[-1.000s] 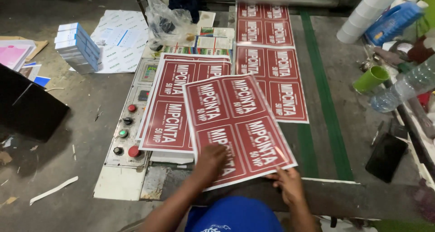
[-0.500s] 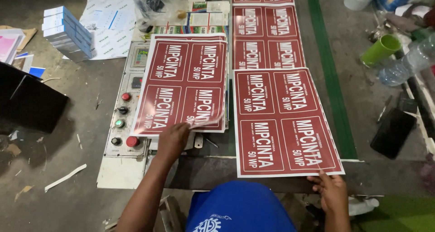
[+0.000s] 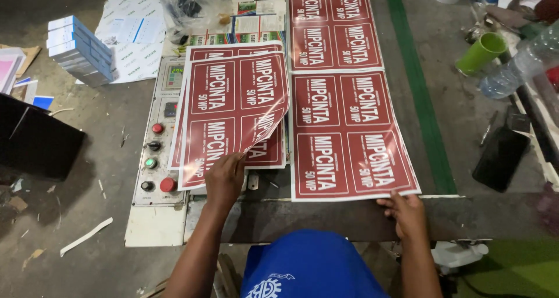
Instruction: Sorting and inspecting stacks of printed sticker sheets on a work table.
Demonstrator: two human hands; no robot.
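A stack of dark red printed sheets [image 3: 233, 106] with white lettering lies over a machine's control panel. My left hand [image 3: 225, 178] grips the near edge of the top sheet and its right corner curls upward. To the right, another red sheet [image 3: 349, 136] lies flat on the grey belt [image 3: 434, 158]. My right hand [image 3: 403, 212] rests on its near right edge, fingers pressing it down. More red sheets [image 3: 333, 24] lie in a row farther up the belt.
The control panel [image 3: 156, 158] has red and green buttons. A stack of blue and white boxes [image 3: 78, 50], white papers and a clear plastic bag [image 3: 189, 6] lie at upper left. A green cup [image 3: 480, 53], a plastic bottle [image 3: 515, 71] and a black phone [image 3: 502, 158] sit at right.
The loose sheet was slid off the stack onto the belt at right. My left hand went back to the stack and is now lifting its top sheet, which curls.
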